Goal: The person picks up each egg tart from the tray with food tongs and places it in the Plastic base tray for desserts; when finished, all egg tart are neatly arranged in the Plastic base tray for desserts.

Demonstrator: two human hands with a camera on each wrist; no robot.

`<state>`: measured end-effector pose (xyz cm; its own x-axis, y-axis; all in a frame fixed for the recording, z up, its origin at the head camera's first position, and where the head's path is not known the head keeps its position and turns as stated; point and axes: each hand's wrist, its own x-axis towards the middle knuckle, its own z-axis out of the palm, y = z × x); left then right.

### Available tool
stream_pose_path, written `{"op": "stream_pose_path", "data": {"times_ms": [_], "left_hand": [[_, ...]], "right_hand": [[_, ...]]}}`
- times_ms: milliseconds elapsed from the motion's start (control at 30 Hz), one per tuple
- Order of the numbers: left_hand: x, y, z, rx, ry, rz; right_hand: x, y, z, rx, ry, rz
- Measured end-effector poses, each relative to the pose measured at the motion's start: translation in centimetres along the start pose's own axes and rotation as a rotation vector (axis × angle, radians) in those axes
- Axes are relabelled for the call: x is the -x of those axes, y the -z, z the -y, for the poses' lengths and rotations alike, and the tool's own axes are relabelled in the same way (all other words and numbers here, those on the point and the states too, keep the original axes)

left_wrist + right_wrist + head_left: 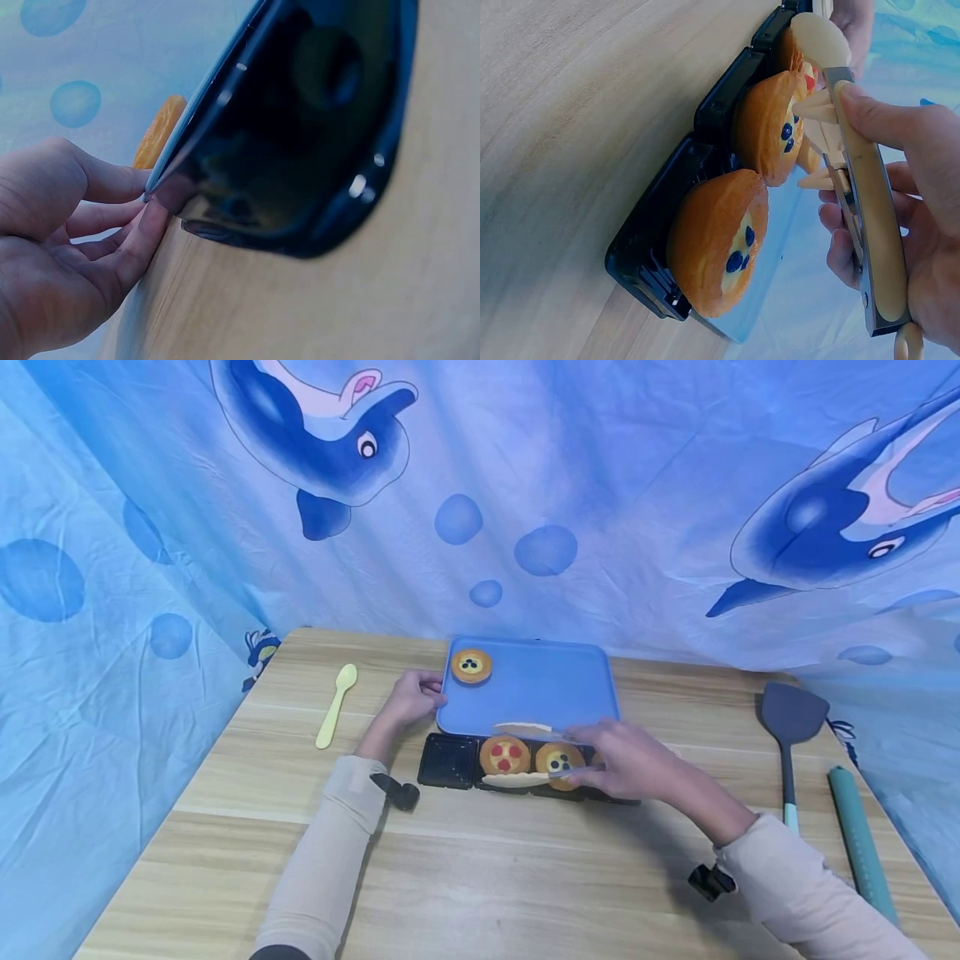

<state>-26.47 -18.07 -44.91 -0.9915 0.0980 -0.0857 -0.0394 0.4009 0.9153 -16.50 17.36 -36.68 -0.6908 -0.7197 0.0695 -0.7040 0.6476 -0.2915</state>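
My left hand point(414, 695) pinches the left rim of a blue tray point(540, 685) between thumb and fingers. One tart point(471, 666) with dark berries sits in the tray's far left corner. My right hand point(626, 760) grips a pair of tongs point(871, 210) with cream tips, their jaws spread apart above a black compartment tray point(447, 762). Below the tongs are a tart with red fruit point(506, 754) and a tart with dark berries point(553, 760). Another dark-berry tart point(718, 244) fills the end compartment, mostly behind my right hand in the head view. The leftmost compartment is bare.
A pale yellow spoon point(337, 706) lies on the wooden table point(480, 877) at left. To the right are a dark spatula point(787, 727) and a green stick-shaped thing point(861, 843). A blue dolphin-print curtain point(570, 485) hangs behind the table.
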Motion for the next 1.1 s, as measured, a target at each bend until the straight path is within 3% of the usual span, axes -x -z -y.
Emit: {"op": "stream_pose_path", "data": {"times_ms": [467,733,900,1100], "left_hand": [[0.3,0.4,0.1,0.004,0.029,-0.024],[0.4,-0.6,0.4,0.032,0.032,-0.015],[0.4,-0.7,0.1,0.036,0.046,-0.031],[0.2,-0.3,0.1,0.018,0.029,-0.032]], "right_hand": [[0.0,1.1,-0.1,-0.069,-0.060,-0.018],[-0.4,2.8,-0.9,-0.135,-0.070,-0.059],[-2.8,3.8,-1.8,-0.184,-0.060,-0.086],[-6.9,3.8,-2.9,-0.217,-0.158,-0.061]]}}
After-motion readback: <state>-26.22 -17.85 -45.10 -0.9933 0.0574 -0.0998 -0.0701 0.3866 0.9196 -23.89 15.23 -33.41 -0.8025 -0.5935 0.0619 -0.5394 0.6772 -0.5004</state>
